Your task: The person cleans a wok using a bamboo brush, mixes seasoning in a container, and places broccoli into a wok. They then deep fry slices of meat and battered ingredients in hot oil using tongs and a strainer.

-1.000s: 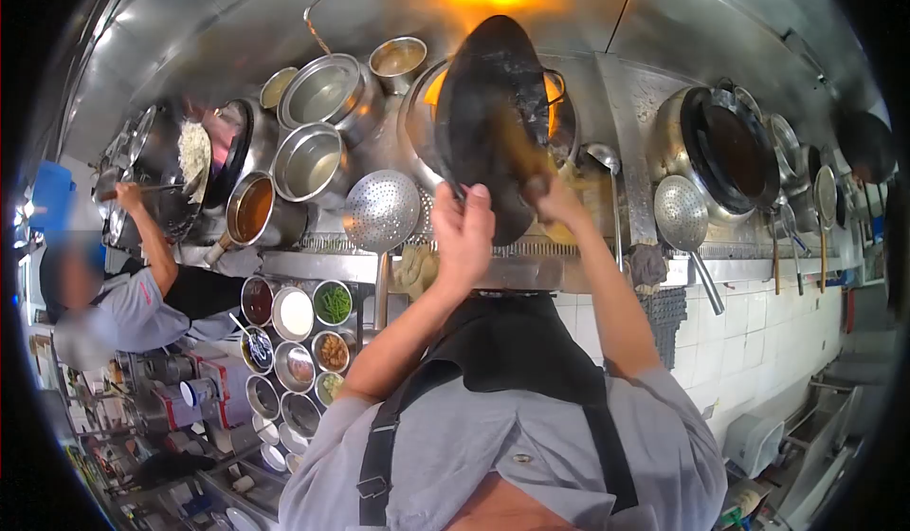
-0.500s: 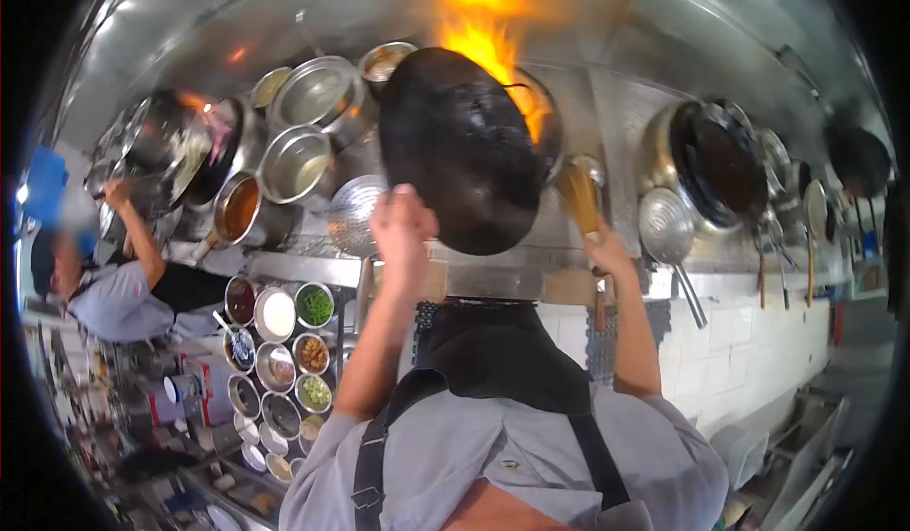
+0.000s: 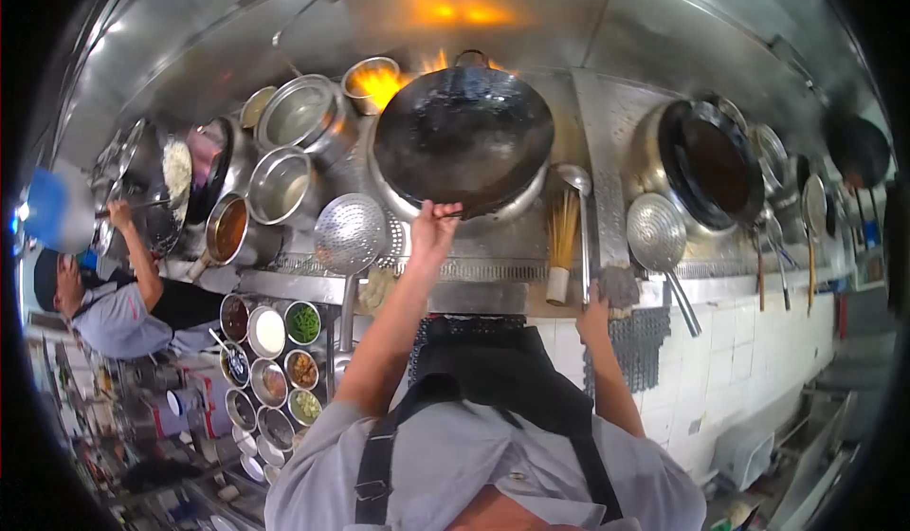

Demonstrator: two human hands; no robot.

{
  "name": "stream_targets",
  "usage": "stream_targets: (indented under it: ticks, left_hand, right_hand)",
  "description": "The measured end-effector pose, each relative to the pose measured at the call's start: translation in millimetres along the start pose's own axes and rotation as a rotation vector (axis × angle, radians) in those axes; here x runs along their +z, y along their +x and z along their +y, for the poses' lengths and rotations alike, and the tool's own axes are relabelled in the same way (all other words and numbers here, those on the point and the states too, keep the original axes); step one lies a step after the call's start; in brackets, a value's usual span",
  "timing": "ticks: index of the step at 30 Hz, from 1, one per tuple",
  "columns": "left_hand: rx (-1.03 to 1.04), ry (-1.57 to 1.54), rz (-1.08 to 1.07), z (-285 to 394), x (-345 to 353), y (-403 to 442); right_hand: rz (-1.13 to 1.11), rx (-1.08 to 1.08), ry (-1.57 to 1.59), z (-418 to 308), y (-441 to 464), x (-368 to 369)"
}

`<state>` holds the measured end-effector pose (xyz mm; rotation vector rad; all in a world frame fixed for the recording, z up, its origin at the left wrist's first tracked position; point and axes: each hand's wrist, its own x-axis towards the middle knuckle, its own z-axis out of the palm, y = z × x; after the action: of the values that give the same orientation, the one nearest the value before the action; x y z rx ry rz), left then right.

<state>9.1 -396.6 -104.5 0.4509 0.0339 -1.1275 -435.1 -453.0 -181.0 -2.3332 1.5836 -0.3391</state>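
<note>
Steel desk (image 3: 474, 247) runs across the view, loaded w/ cookware. Co-worker (image 3: 123, 313) at far L, one arm out to a pan of white food (image 3: 176, 169).

Main thing: big blk wok (image 3: 464, 133), approx. centre, sitting over a burner, mouth up, dark shiny inside, ear handle on far rim. Flames (image 3: 381, 85) lick out by its far-L edge. 2nd wok (image 3: 716, 166), dark inside, well to R.

L of the main wok: tall pot (image 3: 299, 109), smaller pot (image 3: 280, 185) just in front of it, then saucepan (image 3: 229, 226) w/ orange-brown liquid. Two perforated strainers, one per side: L strainer (image 3: 351, 232), R strainer (image 3: 656, 232).

Ladle (image 3: 573, 178) lies R of wok, handle toward the person; bamboo brush (image 3: 561, 232) just beside it. L hand (image 3: 433, 237) grasps wok's near rim. R hand (image 3: 592, 320) is at ladle's handle end, touching; can't tell if clenched. Grey cloth (image 3: 618, 287) next to R hand. Small food tins (image 3: 266, 332) grouped lower L.
</note>
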Motion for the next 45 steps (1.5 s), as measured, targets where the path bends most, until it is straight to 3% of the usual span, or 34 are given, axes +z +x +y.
stream_targets:
  ticks: [3, 9, 12, 15, 17, 19, 20, 24, 27, 28, 31, 36, 42, 45]
  left_hand:
    - [-0.014, -0.115, 0.041, -15, -1, 14]
    - [0.036, -0.051, 0.024, -22, 23, -1]
    - [-0.023, -0.02, 0.096, -14, 31, -2]
    - [-0.144, 0.053, 0.131, 6, 30, -17]
    - [-0.209, 0.181, 0.111, 24, 30, -52]
    - [-0.218, 0.318, 0.015, 50, 36, -104]
    - [-0.208, 0.351, -0.07, 61, 31, -128]
    - [-0.207, 0.493, -0.027, 106, 16, -214]
    - [-0.122, 0.602, 0.111, 138, 16, -258]
    - [-0.099, 0.657, 0.165, 146, 18, -270]
    - [-0.023, 0.649, 0.272, 158, 14, -291]
    - [0.056, 0.618, 0.24, 148, 3, -284]
    - [-0.011, 0.974, 0.166, 142, 34, -258]
    - [-0.017, 1.13, 0.104, 138, 55, -253]
  right_hand:
    - [-0.139, 0.215, 0.196, -3, -7, -13]
    - [0.011, 0.145, 0.449, -76, -13, -86]
    - [0.186, -0.227, 0.47, -140, 20, -99]
    - [-0.314, -0.028, 0.915, -270, 62, -139]
    - [-0.513, -0.217, 1.089, -343, 104, -125]
    - [-0.693, -0.215, 1.065, -415, 152, -97]
    - [-0.684, -0.298, 1.005, -451, 171, -75]
    - [-0.452, -0.566, 0.56, -569, 245, 44]
    - [-0.78, -0.253, 0.6, -633, 239, 32]
    - [-0.873, -0.251, 0.809, -635, 263, 74]
    - [-1.496, 0.367, 1.365, -639, 285, 64]
    - [-1.776, 0.509, 1.816, -585, 273, -2]
    - [-1.721, 0.395, 1.935, -480, 233, -115]
    - [-1.528, 0.345, 1.804, -427, 213, -155]
